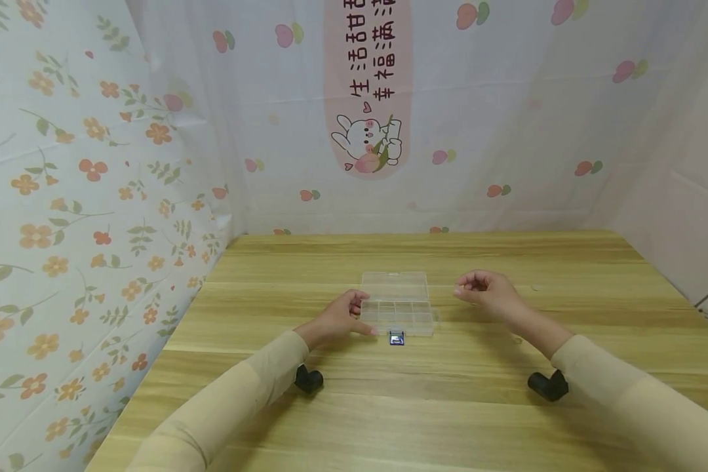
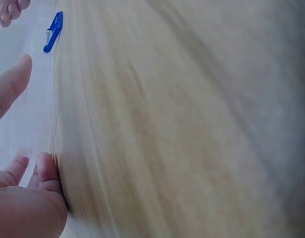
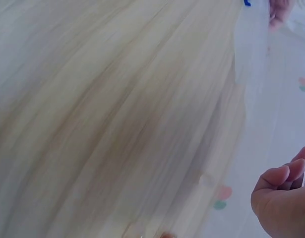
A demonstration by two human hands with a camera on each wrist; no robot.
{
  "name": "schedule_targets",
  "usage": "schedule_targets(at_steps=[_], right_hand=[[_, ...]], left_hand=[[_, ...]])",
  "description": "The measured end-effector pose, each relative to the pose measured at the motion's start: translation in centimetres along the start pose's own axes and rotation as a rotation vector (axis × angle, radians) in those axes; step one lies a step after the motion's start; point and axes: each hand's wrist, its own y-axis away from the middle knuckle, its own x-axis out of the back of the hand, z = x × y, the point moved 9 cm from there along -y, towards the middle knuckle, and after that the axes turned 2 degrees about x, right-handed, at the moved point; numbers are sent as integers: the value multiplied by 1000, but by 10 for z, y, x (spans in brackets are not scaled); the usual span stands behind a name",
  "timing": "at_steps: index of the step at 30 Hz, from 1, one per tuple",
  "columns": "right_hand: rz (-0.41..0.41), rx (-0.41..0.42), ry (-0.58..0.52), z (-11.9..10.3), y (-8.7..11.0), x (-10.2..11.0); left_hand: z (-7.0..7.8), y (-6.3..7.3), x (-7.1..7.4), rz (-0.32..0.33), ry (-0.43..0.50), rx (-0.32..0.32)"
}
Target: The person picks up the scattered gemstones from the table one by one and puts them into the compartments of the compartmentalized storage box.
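In the head view, we are seeing a clear box (image 1: 413,321) sitting on the counter (image 1: 389,406), its compartments facing up, its lid (image 1: 395,287) lying back behind and a blue clasp (image 1: 396,338) hanging at the front. Our left hand (image 1: 343,316) is touching and partly hiding its left end, fingers spread. Our right hand (image 1: 488,292) is hovering beyond its right end, fingers curled; we cannot tell whether they are gripping anything. In the left wrist view, our thumb (image 2: 13,89) is blocking part of the box. In the right wrist view, the box is showing blurred near the top.
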Motion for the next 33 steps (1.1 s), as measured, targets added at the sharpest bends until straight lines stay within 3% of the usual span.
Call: schedule_targets(at_steps=[23,33], right_hand=[[-30,66,-82,-27,-34,-56],[-53,53,-107,-33,-40,-79]], left_hand=[[1,4,-1,-7,-1,-7],[2,4,0,-7,-12,-18]])
